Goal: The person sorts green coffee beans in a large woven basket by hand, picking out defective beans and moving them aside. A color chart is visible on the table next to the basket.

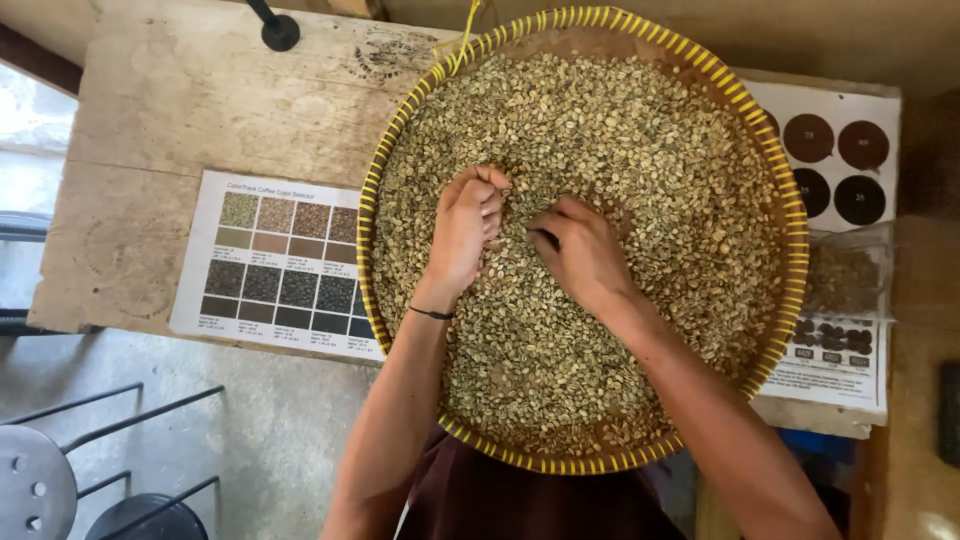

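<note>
Hands, left (pixel 465 228) and right (pixel 580 250), fingers curled narrow among green beans (pixel 620 150) in woven tray (pixel 795 240).

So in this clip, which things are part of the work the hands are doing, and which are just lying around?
In use:
left hand, fingers curled, in the beans
right hand, palm down on the beans
pale green beans
round woven tray with yellow rim

Lying about:
colour chart sheet on the wooden table
sheet with dark round swatches
clear bag of beans
metal stools
</note>
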